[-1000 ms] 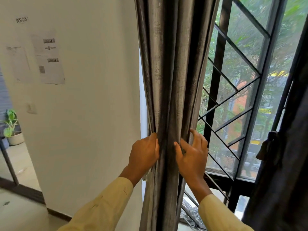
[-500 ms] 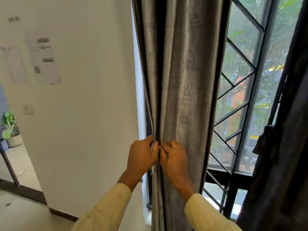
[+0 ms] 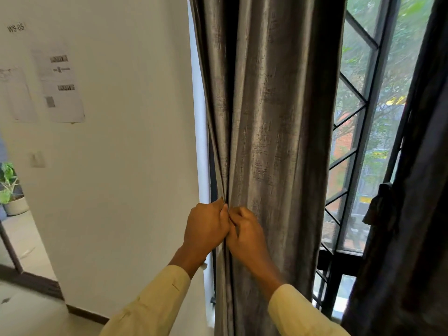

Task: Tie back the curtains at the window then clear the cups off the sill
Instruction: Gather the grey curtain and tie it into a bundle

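A grey textured curtain (image 3: 271,132) hangs gathered in folds at the window's left side. My left hand (image 3: 206,226) and my right hand (image 3: 244,235) meet knuckle to knuckle at waist height, both pinching a fold on the curtain's left edge. What lies between the fingers is hidden. A second, darker curtain (image 3: 412,214) hangs at the right with a knot of fabric (image 3: 378,204) at its side. No cups or sill surface show.
Behind the curtain stands a window (image 3: 358,151) with a dark diagonal metal grille. A white wall (image 3: 126,166) with taped papers (image 3: 60,88) fills the left. A potted plant (image 3: 9,190) sits in a doorway at far left.
My right hand has moved left from the curtain's right side to meet my left hand. The curtain now spreads wider and covers more of the grille.
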